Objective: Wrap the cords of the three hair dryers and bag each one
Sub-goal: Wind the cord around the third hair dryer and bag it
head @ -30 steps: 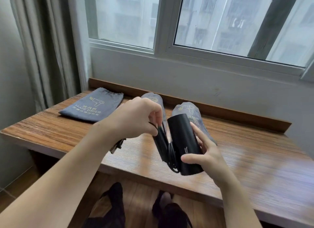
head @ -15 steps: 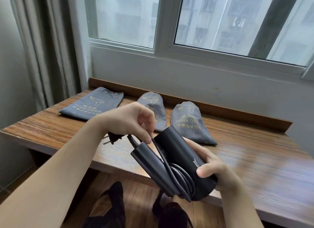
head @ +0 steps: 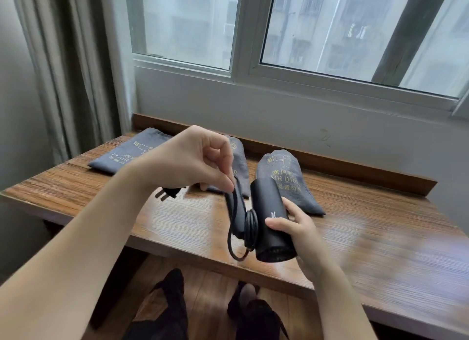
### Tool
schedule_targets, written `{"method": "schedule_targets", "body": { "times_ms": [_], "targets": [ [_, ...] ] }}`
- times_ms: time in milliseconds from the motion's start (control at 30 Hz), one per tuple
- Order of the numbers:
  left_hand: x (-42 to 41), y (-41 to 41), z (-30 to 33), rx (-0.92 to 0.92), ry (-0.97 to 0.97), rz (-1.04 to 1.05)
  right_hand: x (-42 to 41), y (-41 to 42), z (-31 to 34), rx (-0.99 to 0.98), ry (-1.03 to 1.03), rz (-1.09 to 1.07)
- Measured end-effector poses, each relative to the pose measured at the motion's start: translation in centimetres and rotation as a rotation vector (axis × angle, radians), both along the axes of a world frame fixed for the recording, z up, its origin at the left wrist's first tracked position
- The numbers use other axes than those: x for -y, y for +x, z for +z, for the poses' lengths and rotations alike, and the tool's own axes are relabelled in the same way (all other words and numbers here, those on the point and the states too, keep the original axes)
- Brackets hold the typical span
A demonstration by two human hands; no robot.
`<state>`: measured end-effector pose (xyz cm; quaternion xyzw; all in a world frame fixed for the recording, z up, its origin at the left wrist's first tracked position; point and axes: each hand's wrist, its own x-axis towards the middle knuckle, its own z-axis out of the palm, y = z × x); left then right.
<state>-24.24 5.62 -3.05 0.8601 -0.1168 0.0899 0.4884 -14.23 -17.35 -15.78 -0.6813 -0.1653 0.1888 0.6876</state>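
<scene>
The right hand (head: pixel 291 228) grips the barrel of the black hair dryer (head: pixel 271 220) above the front edge of the bench (head: pixel 380 251), fingers curled round it. The left hand (head: pixel 193 159) pinches the cord (head: pixel 234 200), thumb and fingers together; several turns sit round the folded handle, and the plug (head: pixel 166 193) hangs below the wrist. Three grey bags (head: pixel 284 172) lie along the rear edge.

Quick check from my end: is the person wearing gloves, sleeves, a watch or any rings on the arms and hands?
Nothing shows: the left hand and right hand are bare, without gloves or visible rings. Both forearms are uncovered, with no sleeves, watch or bracelet in view.
</scene>
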Motion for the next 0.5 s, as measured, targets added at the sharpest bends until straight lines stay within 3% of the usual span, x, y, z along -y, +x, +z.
{"method": "schedule_targets", "body": {
  "times_ms": [267, 400, 500],
  "targets": [
    [3.1, -1.6, 0.3, -0.054, -0.006, -0.142, -3.4, 0.7, -2.0, -0.193, 0.203, -0.432],
    [2.8, -0.6, 0.3, 0.103, -0.161, -0.008, -3.0, 0.1, -1.9, -0.094, 0.061, -0.358],
    [2.1, 1.0, -0.1, 0.221, -0.258, 0.116, -2.2, -0.8, -1.4, -0.014, -0.051, -0.184]
  ]
}}
